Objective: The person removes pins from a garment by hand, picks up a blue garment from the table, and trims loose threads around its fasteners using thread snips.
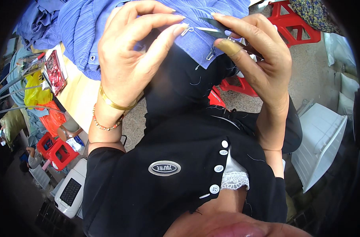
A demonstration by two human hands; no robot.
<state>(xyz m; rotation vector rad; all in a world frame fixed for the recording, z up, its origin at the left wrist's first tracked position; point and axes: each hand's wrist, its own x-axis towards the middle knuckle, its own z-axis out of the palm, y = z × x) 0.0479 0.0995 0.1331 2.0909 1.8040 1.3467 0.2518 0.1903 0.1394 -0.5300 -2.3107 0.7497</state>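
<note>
A blue ribbed garment lies over my lap and the table edge. Above it my left hand is closed in a pinch, thumb and fingertips close together; whatever lies between them is too small to make out. At its thumb tip is a small bent metal piece. My right hand, its thumb wrapped in a yellowish cover, grips thread snips whose blades point left toward the left fingertips. A second metal piece sits at the garment's lower corner, below the snips.
The pale wooden table at the left bears a red patterned packet. Yellow and orange bags lie beyond. Red stools stand at the far right, with a white plastic bin nearer. Loose threads cling to my dark clothes.
</note>
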